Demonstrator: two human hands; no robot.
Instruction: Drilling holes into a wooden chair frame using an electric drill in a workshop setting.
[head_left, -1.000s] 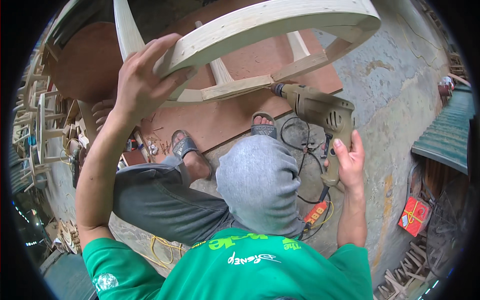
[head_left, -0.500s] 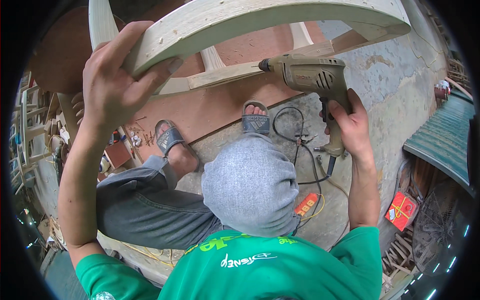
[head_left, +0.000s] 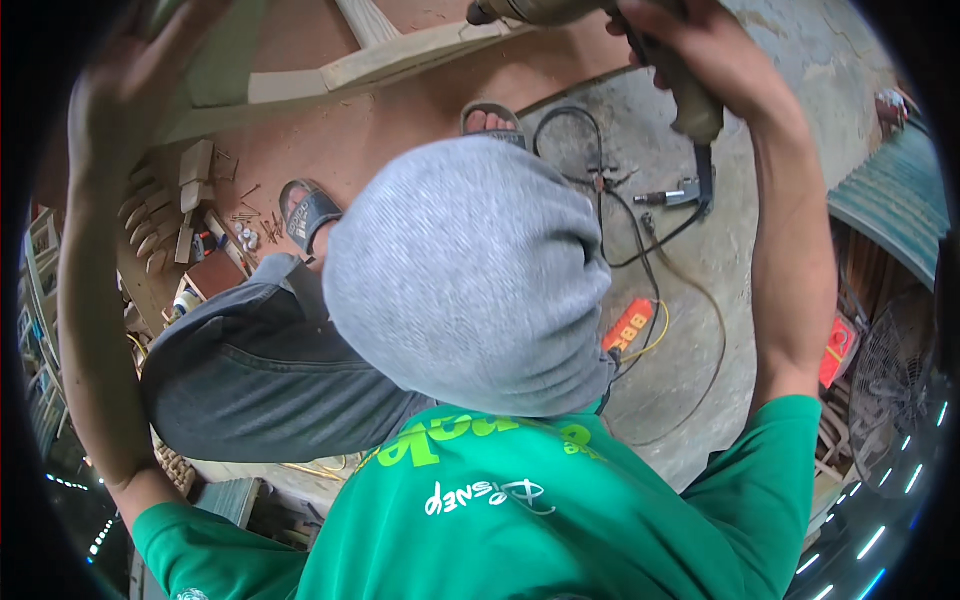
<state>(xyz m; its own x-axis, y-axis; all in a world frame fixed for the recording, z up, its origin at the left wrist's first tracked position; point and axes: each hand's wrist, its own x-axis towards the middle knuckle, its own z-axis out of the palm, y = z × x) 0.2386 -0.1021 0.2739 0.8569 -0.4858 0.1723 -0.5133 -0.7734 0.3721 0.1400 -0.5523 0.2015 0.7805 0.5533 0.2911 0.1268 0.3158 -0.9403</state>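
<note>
At the upper right, my right hand is wrapped round the handle of an olive-brown power drill. The drill points left, its black chuck in front of a pale wooden rail; whether the tip touches the wood I cannot tell. That rail belongs to a curved wooden frame, with an upright slat running out of the top of the view. My left hand, dim and partly cut off at the upper left, is closed on the frame's curved end.
Black cable and hose loop on the concrete beside a metal air fitting. An orange power strip lies nearer. Loose screws and wooden pieces sit left of my sandalled feet. Corrugated teal sheeting and a red box stand right.
Both hands, the drill and the wooden frame have moved up in the view, partly past its top edge. My left hand has also shifted left. The drill stays in my right hand.
</note>
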